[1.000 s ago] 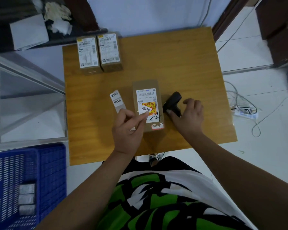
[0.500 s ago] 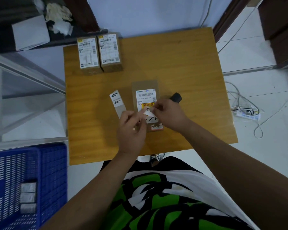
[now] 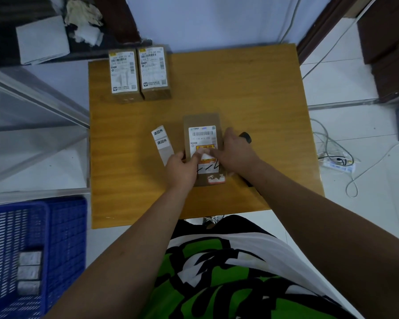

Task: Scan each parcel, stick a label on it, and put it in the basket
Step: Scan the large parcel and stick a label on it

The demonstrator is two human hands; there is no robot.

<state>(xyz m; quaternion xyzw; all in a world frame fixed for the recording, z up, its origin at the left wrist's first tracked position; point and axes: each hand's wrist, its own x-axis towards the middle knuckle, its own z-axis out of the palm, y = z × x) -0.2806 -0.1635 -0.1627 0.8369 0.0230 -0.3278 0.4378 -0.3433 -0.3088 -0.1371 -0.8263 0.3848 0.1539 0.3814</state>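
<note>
Right now, line by line:
Grip, left hand (image 3: 180,166): thumb and fingers pinching a small white label (image 3: 204,155) at its left edge, over the middle of the parcel (image 3: 203,143).
Grip, right hand (image 3: 234,153): fingertips pressed down on the right side of that label; palm overlapping the parcel's right edge.
Parcel: brown carton, flat on the table (image 3: 251,88), centre; printed shipping sheet with barcode facing up, black pen strokes lower down.
Label strip (image 3: 162,143): just left of the parcel, flat on the table, two printed stickers at its far end, bare backing nearer.
Scanner (image 3: 245,137): black, on the table behind the right hand, mostly hidden.
Waiting parcels (image 3: 139,73): two cartons side by side, touching, far left corner of the table.
Basket (image 3: 65,238): blue, slatted, on the floor left of the table, three grey packets inside.
</note>
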